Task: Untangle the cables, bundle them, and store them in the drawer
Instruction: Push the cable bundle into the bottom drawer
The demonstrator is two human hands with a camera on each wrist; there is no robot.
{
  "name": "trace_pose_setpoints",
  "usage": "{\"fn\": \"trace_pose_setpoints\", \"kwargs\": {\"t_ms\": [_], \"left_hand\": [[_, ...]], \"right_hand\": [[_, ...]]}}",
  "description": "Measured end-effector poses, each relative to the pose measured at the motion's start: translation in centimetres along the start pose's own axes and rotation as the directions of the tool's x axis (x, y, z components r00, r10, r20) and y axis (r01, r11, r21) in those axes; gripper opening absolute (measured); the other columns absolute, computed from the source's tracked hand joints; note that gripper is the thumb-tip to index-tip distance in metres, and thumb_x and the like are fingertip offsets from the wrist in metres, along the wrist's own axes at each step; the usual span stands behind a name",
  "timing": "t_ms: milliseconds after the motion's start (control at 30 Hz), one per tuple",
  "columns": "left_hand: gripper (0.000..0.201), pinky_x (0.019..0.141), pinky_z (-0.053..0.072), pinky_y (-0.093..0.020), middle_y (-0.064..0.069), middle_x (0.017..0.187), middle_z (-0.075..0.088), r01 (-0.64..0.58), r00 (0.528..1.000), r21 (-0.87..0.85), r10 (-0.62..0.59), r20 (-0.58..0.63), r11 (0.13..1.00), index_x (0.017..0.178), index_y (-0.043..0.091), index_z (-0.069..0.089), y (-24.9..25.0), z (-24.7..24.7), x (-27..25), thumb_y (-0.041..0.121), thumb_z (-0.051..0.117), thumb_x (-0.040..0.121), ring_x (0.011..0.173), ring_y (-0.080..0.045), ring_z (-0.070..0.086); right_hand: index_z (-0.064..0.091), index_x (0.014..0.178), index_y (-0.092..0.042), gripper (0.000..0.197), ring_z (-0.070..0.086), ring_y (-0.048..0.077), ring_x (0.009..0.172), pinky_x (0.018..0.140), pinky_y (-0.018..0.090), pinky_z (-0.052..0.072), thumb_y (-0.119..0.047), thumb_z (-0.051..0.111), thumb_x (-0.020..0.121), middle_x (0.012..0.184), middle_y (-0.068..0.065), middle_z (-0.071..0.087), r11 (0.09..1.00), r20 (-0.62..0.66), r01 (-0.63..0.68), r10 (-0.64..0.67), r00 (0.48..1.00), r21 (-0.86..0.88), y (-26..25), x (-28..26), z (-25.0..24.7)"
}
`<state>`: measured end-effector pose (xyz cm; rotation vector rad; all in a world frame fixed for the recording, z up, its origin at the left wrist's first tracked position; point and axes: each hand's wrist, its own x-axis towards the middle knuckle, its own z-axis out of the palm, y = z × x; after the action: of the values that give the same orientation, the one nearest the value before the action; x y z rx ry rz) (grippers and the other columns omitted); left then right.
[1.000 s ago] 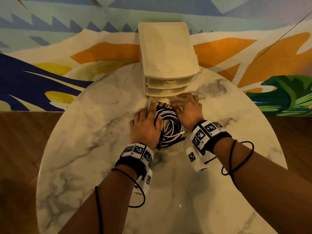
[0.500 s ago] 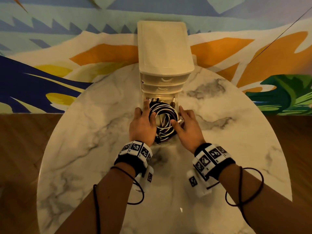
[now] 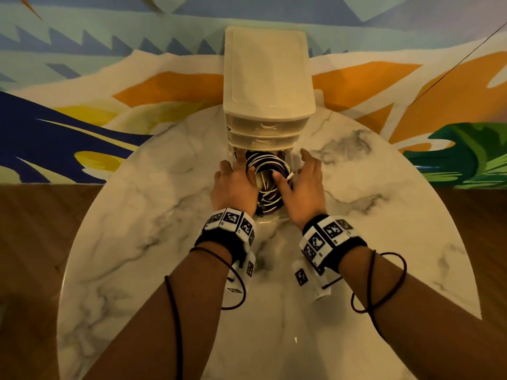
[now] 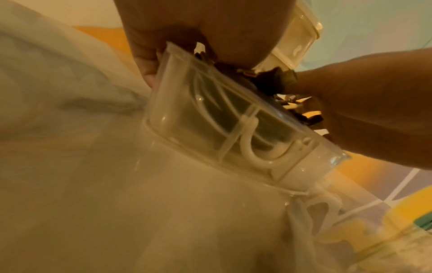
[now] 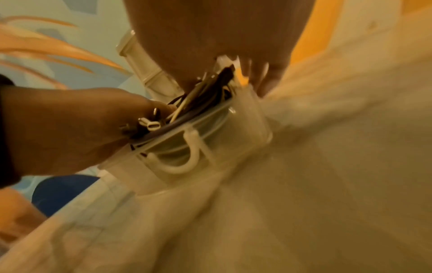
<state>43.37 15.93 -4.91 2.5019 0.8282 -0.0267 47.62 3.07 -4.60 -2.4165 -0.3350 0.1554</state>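
A cream drawer unit (image 3: 267, 78) stands at the table's far side, its bottom clear drawer (image 3: 271, 219) pulled out toward me. A coil of black and white cables (image 3: 270, 171) lies inside it. My left hand (image 3: 241, 174) lies along the drawer's left wall, fingers straight outside it and thumb on the coil. My right hand (image 3: 295, 174) mirrors it on the right wall, thumb pressing the cables. The left wrist view shows the drawer front (image 4: 233, 133) with cables (image 4: 273, 81) rising above its rim. In the right wrist view, plug ends (image 5: 151, 125) stick up near the left hand (image 5: 70, 129).
The round white marble table (image 3: 137, 242) carries only the drawer unit. Two upper drawers (image 3: 264, 124) of the unit are closed. A painted mural (image 3: 82, 78) lies beyond the table and wooden floor (image 3: 41, 242) on both sides.
The coil went from between my hands in front of the unit down into the open drawer. Both hands then moved off the coil onto the drawer's side walls and slid toward the unit.
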Motion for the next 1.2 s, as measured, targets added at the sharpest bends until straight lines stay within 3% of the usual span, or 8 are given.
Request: {"fn": "trace_pose_setpoints", "kwargs": {"t_ms": [100,233,467,667,767,833,1000,1200], "left_hand": [[0.05,0.077,0.043,-0.042,-0.013,0.118,0.048,-0.013,0.998,0.08,0.017,-0.053,0.997,0.144,0.029,0.03,-0.1,0.2,-0.1,0.04,0.04,0.096,0.107,-0.033,0.047],[0.045,0.079,0.04,-0.043,-0.013,0.114,0.05,0.004,0.982,0.096,0.013,-0.186,0.995,0.132,0.024,0.045,0.4,0.5,-0.6,0.037,0.052,0.09,0.105,-0.032,0.047],[0.027,0.072,0.042,-0.041,-0.013,0.1,0.059,-0.174,0.943,0.125,0.202,-0.265,0.977,0.102,0.01,0.059,0.5,0.4,-0.1,0.016,0.065,0.077,0.091,-0.033,0.053],[0.013,0.067,0.046,-0.042,-0.016,0.091,0.059,-0.304,0.92,0.034,0.302,-0.248,0.952,0.087,0.006,0.059,0.3,0.2,0.3,0.009,0.062,0.075,0.083,-0.037,0.055],[0.01,0.067,0.048,-0.04,-0.015,0.087,0.06,-0.412,0.876,0.039,0.408,-0.256,0.91,0.078,0.006,0.06,-0.5,-0.2,-0.2,0.015,0.064,0.081,0.079,-0.033,0.055],[0.018,0.07,0.049,-0.04,-0.013,0.087,0.06,-0.529,0.811,0.062,0.525,-0.258,0.847,0.082,0.006,0.064,-1.7,-0.5,-1.4,0.021,0.056,0.087,0.081,-0.03,0.054],[0.041,0.083,0.047,-0.039,-0.01,0.113,0.06,-0.737,0.668,0.112,0.744,-0.031,0.666,0.121,0.005,0.059,-5.4,-1.1,-3.5,0.025,0.05,0.086,0.106,-0.026,0.05],[0.034,0.077,0.048,-0.036,-0.007,0.103,0.056,-0.77,0.637,0.07,0.761,0.118,0.634,0.107,0.013,0.065,-4.0,-2.5,-0.9,0.035,0.054,0.084,0.096,-0.024,0.045]], "right_hand": [[0.044,0.13,-0.008,0.052,0.051,0.021,0.113,0.097,0.041,0.046,-0.033,0.063,0.088,0.122,0.008,0.051,0.974,-0.216,0.03,0.019,0.976,0.223,0.3,-1.8,0.0],[0.059,0.121,-0.008,0.036,0.057,0.018,0.105,0.095,0.034,0.047,-0.019,0.064,0.087,0.11,0.005,0.061,0.962,-0.228,0.166,-0.116,0.967,0.215,0.9,-3.3,0.4],[0.052,0.133,-0.01,0.061,0.036,0.024,0.131,0.105,0.041,0.032,-0.048,0.048,0.085,0.139,0.007,0.047,0.865,0.078,0.413,-0.409,0.909,-0.284,1.2,-3.2,-0.4],[0.032,0.146,-0.005,0.092,0.003,0.023,0.148,0.118,0.04,-0.001,-0.067,0.045,0.08,0.154,0.009,0.029,0.762,0.405,0.548,-0.405,0.82,-0.347,0.7,-3.0,-0.6],[0.026,0.148,-0.004,0.104,0.002,0.024,0.148,0.117,0.039,-0.004,-0.078,0.038,0.075,0.156,0.01,0.024,0.661,0.53,0.634,-0.397,0.749,-0.4,1.3,-2.5,-1.2],[0.03,0.147,-0.005,0.097,0.008,0.024,0.147,0.117,0.039,0.0,-0.075,0.033,0.08,0.154,0.011,0.03,0.685,0.509,0.623,-0.409,0.758,-0.378,1.5,-2.2,-1.0],[0.043,0.14,-0.004,0.08,0.02,0.022,0.145,0.119,0.04,0.009,-0.063,0.024,0.089,0.146,0.01,0.044,0.711,0.451,0.604,-0.434,0.78,-0.36,1.6,-1.9,0.0],[0.04,0.142,-0.009,0.053,0.019,0.018,0.146,0.116,0.029,0.002,-0.039,0.038,0.098,0.146,0.006,0.044,0.82,0.455,0.551,-0.435,0.777,-0.156,1.6,-0.8,-1.0]]}}
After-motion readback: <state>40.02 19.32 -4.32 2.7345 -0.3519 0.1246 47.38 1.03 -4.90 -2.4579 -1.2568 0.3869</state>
